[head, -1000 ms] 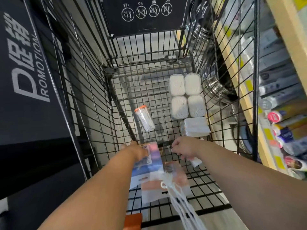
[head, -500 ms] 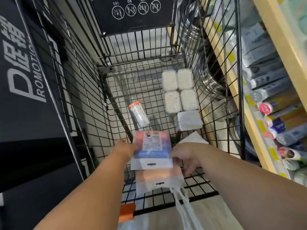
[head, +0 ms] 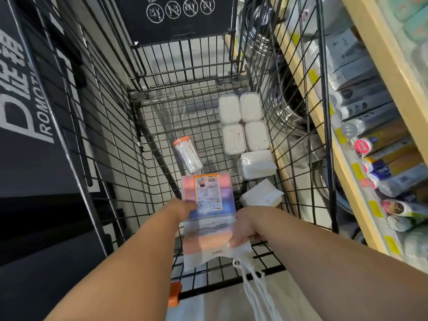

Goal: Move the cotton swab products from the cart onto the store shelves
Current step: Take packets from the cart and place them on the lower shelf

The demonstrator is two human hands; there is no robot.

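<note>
- Black wire cart [head: 111, 126].
- Four clear swab tubs [head: 234, 137] in its far right corner.
- Orange-capped swab tube [head: 188, 155] lying mid-floor.
- Two white packs [head: 257, 164] along the right wall.

both hands [head: 185, 208] gripping swab packets [head: 208, 198] — wire cart [head: 162, 126]

**Even store light, soft focus, bent edges**

Diffuse overhead light falls evenly, leaving only faint shadows beneath the cart [head: 325, 112] wires. The shelves [head: 391, 66] at right look bright, washed out and smeared with blur. The black panel [head: 23, 170] at left stays dim. Wide-angle distortion curves the edges.
</note>
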